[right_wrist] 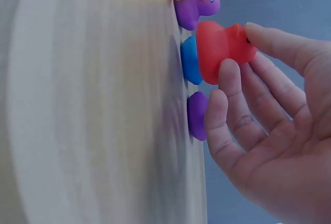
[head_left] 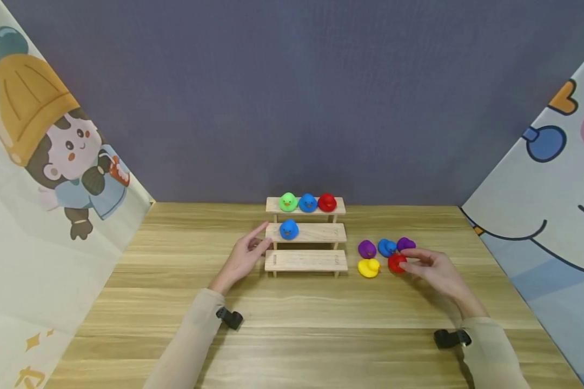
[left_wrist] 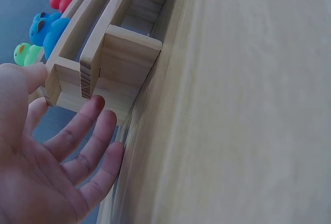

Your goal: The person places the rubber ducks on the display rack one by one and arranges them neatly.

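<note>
My right hand [head_left: 433, 271] pinches a red rubber duck [right_wrist: 214, 53] between thumb and fingers, just over the tabletop. Close around it sit a yellow duck [head_left: 369, 268], a purple duck [head_left: 367, 249], a blue duck [head_left: 386, 248] and another purple duck [head_left: 406, 244]. My left hand [head_left: 244, 256] is at the left end of a three-step wooden stand [head_left: 316, 261], fingers extended and spread, thumb by the middle step in the left wrist view. A blue duck [head_left: 289, 229] sits at the left of that step. Green [head_left: 288, 202], blue [head_left: 308, 203] and red [head_left: 327, 202] ducks line the top step.
The stand is at the back of a wood-grain table [head_left: 321, 346], near a dark grey-blue back panel [head_left: 302, 102]. Printed cartoon panels [head_left: 10, 227] flank the table on both sides. Each wrist bears a small black camera [head_left: 231, 318].
</note>
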Tool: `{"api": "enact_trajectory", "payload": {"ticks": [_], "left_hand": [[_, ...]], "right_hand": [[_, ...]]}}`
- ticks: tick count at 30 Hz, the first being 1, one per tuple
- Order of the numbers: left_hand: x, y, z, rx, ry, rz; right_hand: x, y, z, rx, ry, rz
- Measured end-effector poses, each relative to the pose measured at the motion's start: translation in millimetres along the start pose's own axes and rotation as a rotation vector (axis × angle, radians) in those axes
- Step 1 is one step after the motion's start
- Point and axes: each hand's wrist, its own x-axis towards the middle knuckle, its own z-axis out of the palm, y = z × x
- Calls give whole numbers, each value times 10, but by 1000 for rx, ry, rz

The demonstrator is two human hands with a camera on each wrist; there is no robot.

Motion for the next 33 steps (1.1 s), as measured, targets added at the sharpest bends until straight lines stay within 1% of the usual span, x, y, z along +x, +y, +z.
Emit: {"api": "enact_trajectory", "payload": {"ticks": [3,8,10,16,24,33], "left_hand": [[3,1,-7,0,-2,3],[3,2,-11,0,-4,-1],[3,-2,-12,4,-3,-4],[5,-5,-12,4,5,-14],[0,-18,5,-20,5,-18],[-3,2,-1,-3,5,-17]], "right_hand": [[5,-27,-17,2,-4,-4],[7,-69,-44,-5,-5,-44],[7,-96,-55,-31,0,-64],[47,-208,-67,-87,22,-80],[111,-376,-25,-105,24,-120],[193,-551,62,-89,12,-141]]}}
